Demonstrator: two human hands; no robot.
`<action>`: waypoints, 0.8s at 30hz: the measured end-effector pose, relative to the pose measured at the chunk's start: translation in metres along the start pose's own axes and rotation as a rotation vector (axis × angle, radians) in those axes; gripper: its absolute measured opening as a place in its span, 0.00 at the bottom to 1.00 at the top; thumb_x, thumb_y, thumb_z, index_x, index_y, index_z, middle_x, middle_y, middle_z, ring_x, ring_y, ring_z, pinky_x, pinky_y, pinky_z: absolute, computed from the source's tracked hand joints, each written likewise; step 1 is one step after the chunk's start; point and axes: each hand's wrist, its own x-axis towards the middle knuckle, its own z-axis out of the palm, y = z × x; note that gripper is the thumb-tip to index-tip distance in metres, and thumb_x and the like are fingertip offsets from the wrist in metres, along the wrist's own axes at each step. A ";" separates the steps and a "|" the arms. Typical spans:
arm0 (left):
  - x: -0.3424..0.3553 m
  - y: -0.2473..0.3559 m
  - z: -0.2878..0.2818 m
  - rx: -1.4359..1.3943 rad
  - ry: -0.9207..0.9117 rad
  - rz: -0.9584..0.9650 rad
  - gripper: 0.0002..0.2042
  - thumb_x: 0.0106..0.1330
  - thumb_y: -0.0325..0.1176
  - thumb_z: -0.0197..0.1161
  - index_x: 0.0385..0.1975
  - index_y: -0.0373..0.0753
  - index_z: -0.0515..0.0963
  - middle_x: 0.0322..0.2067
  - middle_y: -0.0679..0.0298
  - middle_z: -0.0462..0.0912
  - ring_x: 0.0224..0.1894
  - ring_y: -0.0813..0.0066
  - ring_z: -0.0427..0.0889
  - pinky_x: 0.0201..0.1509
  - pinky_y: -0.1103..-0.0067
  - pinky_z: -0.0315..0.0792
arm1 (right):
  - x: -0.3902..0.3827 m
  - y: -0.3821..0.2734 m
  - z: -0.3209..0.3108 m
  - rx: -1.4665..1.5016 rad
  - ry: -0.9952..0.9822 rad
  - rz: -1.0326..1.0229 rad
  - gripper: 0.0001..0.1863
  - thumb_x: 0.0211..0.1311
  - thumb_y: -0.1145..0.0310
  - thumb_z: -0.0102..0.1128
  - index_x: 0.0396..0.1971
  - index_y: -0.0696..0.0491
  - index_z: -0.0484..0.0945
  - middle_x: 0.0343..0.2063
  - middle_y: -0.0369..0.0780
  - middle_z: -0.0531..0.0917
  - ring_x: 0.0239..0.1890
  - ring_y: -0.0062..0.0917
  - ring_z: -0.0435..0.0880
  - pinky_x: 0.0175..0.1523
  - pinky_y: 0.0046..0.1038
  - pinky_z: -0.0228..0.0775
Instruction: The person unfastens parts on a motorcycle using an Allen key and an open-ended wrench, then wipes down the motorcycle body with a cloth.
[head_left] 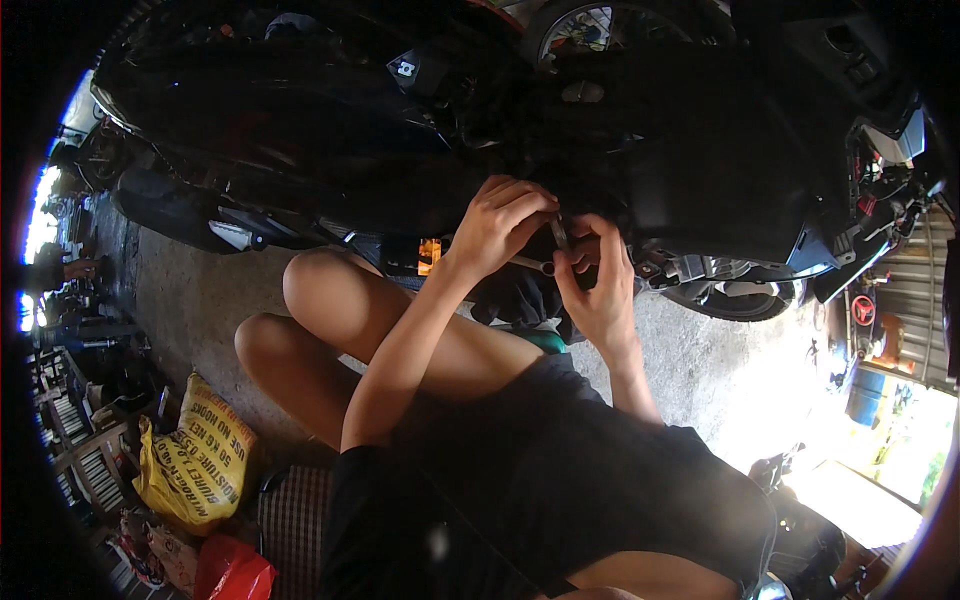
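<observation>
My left hand (pixel 505 222) is closed, its fingertips pinching the upper end of a small metal piece (pixel 559 234). Facing it, my right hand (pixel 603 290) has its thumb and bent fingers around the lower end of the same piece. Its exact kind is too dark and small to tell. A slim metal tool with a round end, like a wrench (pixel 530 263), shows between my left wrist and right thumb; whether a hand holds it I cannot tell. Both hands are close against the dark side of a black scooter (pixel 690 170), where shadow hides the parts behind the fingers.
Dark cloth (pixel 515 303) lies under my hands. An orange-and-black box (pixel 429 256) is beside my knee. A scooter wheel (pixel 735 300) stands at right. At lower left are a yellow sack (pixel 195 460), a red plastic bag (pixel 235 570) and a checked seat (pixel 295 520). Shelves line the left.
</observation>
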 end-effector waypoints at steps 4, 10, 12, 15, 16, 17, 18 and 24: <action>-0.001 0.001 -0.007 0.013 -0.026 -0.001 0.09 0.48 0.19 0.64 0.30 0.38 0.78 0.36 0.65 0.83 0.41 0.66 0.82 0.49 0.71 0.70 | 0.008 -0.013 -0.016 -0.161 -0.248 -0.233 0.24 0.50 0.81 0.59 0.51 0.56 0.73 0.51 0.45 0.71 0.40 0.35 0.81 0.43 0.33 0.75; -0.006 0.005 0.002 0.002 -0.042 0.073 0.10 0.51 0.21 0.62 0.34 0.38 0.80 0.39 0.64 0.84 0.45 0.67 0.81 0.52 0.70 0.70 | 0.011 -0.006 -0.021 -0.157 -0.264 -0.149 0.19 0.52 0.83 0.58 0.46 0.54 0.78 0.50 0.40 0.72 0.44 0.35 0.81 0.47 0.33 0.75; -0.007 0.007 0.003 -0.003 -0.037 0.081 0.11 0.52 0.21 0.62 0.35 0.38 0.80 0.40 0.64 0.83 0.45 0.68 0.81 0.53 0.70 0.70 | 0.012 -0.006 -0.022 -0.147 -0.230 -0.167 0.17 0.52 0.81 0.58 0.44 0.55 0.78 0.49 0.40 0.72 0.43 0.35 0.81 0.46 0.34 0.75; -0.006 0.009 0.005 -0.004 -0.059 0.088 0.11 0.53 0.23 0.61 0.37 0.39 0.80 0.41 0.64 0.83 0.46 0.67 0.81 0.53 0.71 0.70 | 0.012 -0.007 -0.023 -0.124 -0.163 -0.181 0.15 0.48 0.82 0.63 0.39 0.56 0.80 0.43 0.39 0.76 0.41 0.32 0.81 0.44 0.31 0.75; -0.005 0.011 0.008 -0.027 -0.082 0.079 0.10 0.53 0.24 0.62 0.36 0.39 0.80 0.41 0.64 0.83 0.46 0.66 0.81 0.53 0.70 0.70 | 0.013 -0.005 -0.024 -0.130 -0.127 -0.165 0.13 0.48 0.81 0.65 0.36 0.56 0.80 0.39 0.39 0.77 0.38 0.31 0.81 0.42 0.30 0.75; -0.004 0.012 0.010 -0.050 -0.104 0.070 0.09 0.52 0.26 0.62 0.34 0.38 0.80 0.40 0.63 0.83 0.46 0.64 0.81 0.52 0.70 0.71 | 0.013 -0.004 -0.024 -0.137 -0.091 -0.150 0.11 0.47 0.81 0.66 0.33 0.56 0.80 0.36 0.39 0.77 0.36 0.31 0.82 0.40 0.29 0.75; -0.004 0.011 0.012 -0.047 -0.104 0.069 0.09 0.52 0.26 0.62 0.34 0.38 0.80 0.40 0.63 0.83 0.46 0.64 0.81 0.52 0.70 0.71 | 0.014 -0.003 -0.021 -0.134 -0.092 -0.151 0.11 0.47 0.81 0.66 0.33 0.56 0.80 0.36 0.39 0.77 0.36 0.31 0.82 0.40 0.29 0.75; -0.002 0.009 0.009 -0.050 -0.119 0.031 0.12 0.50 0.29 0.67 0.36 0.40 0.79 0.40 0.64 0.82 0.45 0.66 0.80 0.53 0.71 0.70 | 0.012 0.001 -0.005 -0.001 0.092 -0.084 0.13 0.56 0.77 0.64 0.41 0.57 0.73 0.22 0.42 0.78 0.25 0.30 0.83 0.30 0.25 0.74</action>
